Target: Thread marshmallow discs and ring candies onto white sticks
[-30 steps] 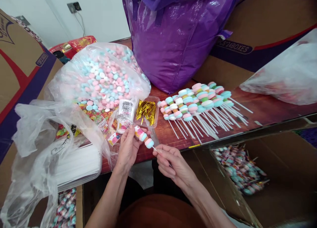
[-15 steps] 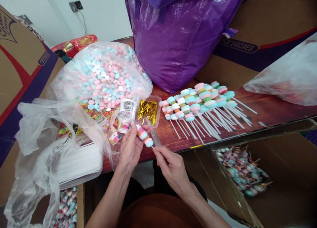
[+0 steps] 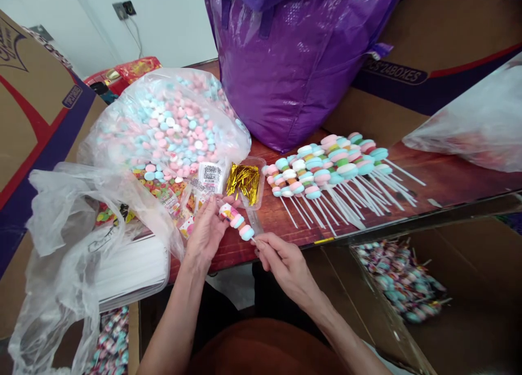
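Observation:
A marshmallow candy skewer, pink, blue and orange on a white stick, lies slantwise between my hands. Its upper end is in a small printed plastic candy bag. My left hand is closed on that bag, thumb in front and fingers partly behind it. Thumb and fingers of my right hand pinch the stick just below the lowest candy. Just beyond the hands, a stack of small printed bags lies against a clear tub of gold twist ties.
Uncovered candy skewers lie in a pile at right. A big clear bag of marshmallows and a stack of white sticks are at left. Behind stands a purple bag. Below the table edge, an open carton holds bagged skewers.
Both hands and the skewer have shifted slightly; my left hand has moved a little left and up. More of the printed bag now shows around the skewer's upper end.

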`<state>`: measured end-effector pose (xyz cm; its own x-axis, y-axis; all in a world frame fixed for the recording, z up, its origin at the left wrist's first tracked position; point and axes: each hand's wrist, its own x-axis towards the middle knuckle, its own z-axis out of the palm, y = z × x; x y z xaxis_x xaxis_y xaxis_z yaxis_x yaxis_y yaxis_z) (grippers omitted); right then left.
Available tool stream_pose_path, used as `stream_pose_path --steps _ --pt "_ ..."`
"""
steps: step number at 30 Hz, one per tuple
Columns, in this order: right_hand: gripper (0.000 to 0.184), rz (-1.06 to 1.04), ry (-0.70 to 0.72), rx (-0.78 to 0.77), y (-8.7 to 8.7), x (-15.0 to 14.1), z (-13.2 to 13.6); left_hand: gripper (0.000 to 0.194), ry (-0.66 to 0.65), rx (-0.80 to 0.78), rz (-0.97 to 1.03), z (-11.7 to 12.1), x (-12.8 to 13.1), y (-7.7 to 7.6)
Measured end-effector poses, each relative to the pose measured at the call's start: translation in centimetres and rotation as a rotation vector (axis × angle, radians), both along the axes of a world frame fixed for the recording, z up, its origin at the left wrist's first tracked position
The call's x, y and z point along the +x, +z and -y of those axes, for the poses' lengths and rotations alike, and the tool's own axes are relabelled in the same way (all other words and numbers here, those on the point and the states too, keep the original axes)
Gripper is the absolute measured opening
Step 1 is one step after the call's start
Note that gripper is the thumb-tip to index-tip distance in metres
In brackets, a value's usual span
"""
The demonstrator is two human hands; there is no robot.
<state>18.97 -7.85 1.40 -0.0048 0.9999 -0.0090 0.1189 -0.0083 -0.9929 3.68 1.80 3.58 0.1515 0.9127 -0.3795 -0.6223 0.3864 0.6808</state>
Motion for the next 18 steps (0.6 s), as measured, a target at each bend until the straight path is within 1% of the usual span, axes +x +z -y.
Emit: stream_pose_path --steps 2,4,6,8,10,12,14,16,18 --pt "0.027 -0.204 0.013 -0.135 0.2 0.0 -0.2 0.024 0.003 0.016 -0.001 -0.2 0.2 0.0" --pt "0.03 -0.46 0.016 -0.282 0.4 0.0 -0.4 0.023 0.012 0.019 0.016 -0.1 0.4 -0.1" --pt "0.031 -0.667 0.009 -0.382 0.5 -0.1 -0.6 0.023 0.024 0.013 0.029 0.0 0.5 -0.3" --pt "0.029 -0.786 0.002 -0.43 0.6 -0.3 -0.8 0.023 0.024 0.011 0.025 0.2 0.5 -0.5" --pt "0.027 -0.853 -0.006 -0.453 0.5 -0.6 -0.9 0.024 0.017 0.02 0.018 0.4 0.5 -0.8" --pt "0.028 -0.884 -0.019 -0.462 0.3 -1.0 -0.9 0.024 0.025 0.034 0.016 0.6 0.6 -1.0" --pt "0.03 -0.836 -0.037 -0.454 0.1 -1.5 -0.9 0.025 0.038 0.046 0.008 0.8 0.6 -1.2" --pt "0.031 -0.656 -0.054 -0.403 0.0 -1.7 -0.7 0.025 0.044 0.05 -0.005 0.9 0.6 -1.3" --pt "0.03 -0.392 -0.051 -0.31 0.0 -1.7 -0.6 0.026 0.041 0.053 -0.01 1.0 0.6 -1.3"
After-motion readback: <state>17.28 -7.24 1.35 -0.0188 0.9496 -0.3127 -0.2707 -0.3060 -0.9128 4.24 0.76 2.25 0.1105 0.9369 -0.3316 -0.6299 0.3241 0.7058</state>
